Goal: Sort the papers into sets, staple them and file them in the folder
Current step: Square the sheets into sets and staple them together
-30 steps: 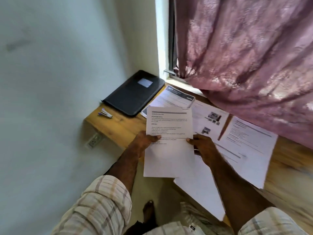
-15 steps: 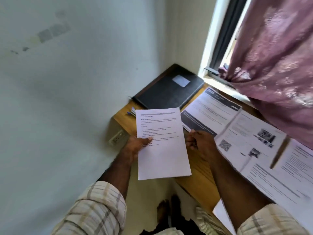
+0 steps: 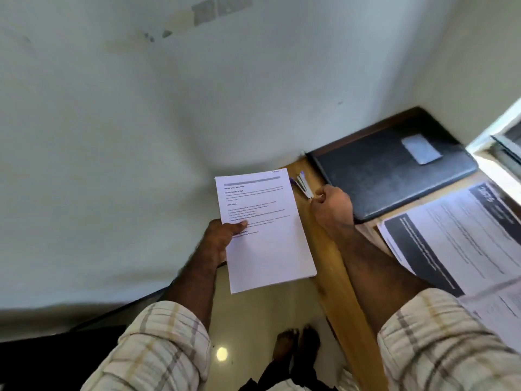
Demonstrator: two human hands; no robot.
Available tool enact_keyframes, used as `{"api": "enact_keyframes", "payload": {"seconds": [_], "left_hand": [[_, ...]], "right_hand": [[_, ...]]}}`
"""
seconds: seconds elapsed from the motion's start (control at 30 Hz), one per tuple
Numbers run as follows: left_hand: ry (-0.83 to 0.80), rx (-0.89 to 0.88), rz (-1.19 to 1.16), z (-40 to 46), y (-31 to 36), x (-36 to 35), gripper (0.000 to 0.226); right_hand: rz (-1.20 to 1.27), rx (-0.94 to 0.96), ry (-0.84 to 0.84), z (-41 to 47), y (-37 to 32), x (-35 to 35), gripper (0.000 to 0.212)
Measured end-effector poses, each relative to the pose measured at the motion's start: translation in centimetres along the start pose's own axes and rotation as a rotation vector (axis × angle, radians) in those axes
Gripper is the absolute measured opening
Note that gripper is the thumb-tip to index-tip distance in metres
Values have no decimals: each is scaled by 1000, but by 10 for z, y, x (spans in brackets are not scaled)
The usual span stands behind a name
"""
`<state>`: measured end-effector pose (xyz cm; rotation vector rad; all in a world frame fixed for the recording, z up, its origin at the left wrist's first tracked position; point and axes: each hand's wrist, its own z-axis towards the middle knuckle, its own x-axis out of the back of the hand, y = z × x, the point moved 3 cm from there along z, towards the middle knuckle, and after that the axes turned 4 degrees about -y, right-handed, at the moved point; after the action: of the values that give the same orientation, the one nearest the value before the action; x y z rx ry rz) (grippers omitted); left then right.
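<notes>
- At the far left the pale wall (image 3: pixel 112 165) is filling most of the view, with much free room in front of it, and nothing is standing there.
- My left hand (image 3: pixel 222 238) is gripping the set of papers (image 3: pixel 267 230) by its left edge, with the thumb lying on the printed text and the fingers under the sheets.
- This set is hanging in the air, over the floor (image 3: pixel 253 314) and just beside the long front edge of the wooden table (image 3: pixel 332 266); its right edge is overlapping that table edge a little.
- Below the set, the light floor is lying open, and my bare feet (image 3: pixel 296 342) are standing near the table edge.
- The stapler (image 3: pixel 303 184) is lying on the table corner, close to the wall and just beside the top right corner of the set.
- My right hand (image 3: pixel 332 207) is curling closed at the near end of the stapler; I cannot tell if the fingers are already holding it.
- The black folder (image 3: pixel 389 176) is lying closed in the back corner, its left edge near the stapler and its front edge touching my right hand.
- At the right, more printed sheets (image 3: pixel 456 235) are lying spread on the table, just beside my right forearm.
</notes>
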<state>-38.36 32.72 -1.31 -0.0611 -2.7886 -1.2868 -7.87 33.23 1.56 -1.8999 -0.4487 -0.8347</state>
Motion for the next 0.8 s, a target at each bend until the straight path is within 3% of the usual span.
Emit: {"api": "enact_keyframes", "payload": {"seconds": [0.17, 0.3, 0.37, 0.53, 0.7, 0.8], "left_hand": [[33, 0, 3, 5, -1, 2, 28], [27, -14, 44, 10, 1, -3, 30], [19, -22, 58, 13, 2, -6, 29], [-9, -15, 83, 9, 6, -16, 27], [-61, -35, 138, 4, 11, -24, 33], [-117, -55, 147, -1, 20, -32, 30]], "right_hand": [[-119, 37, -37, 23, -17, -11, 36], [-249, 92, -56, 32, -18, -11, 30], [-314, 47, -85, 32, -16, -5, 27], [-472, -58, -131, 14, -7, 3, 44], [-381, -69, -123, -3, 10, 12, 44], [-108, -204, 15, -20, 26, 36, 37]]}}
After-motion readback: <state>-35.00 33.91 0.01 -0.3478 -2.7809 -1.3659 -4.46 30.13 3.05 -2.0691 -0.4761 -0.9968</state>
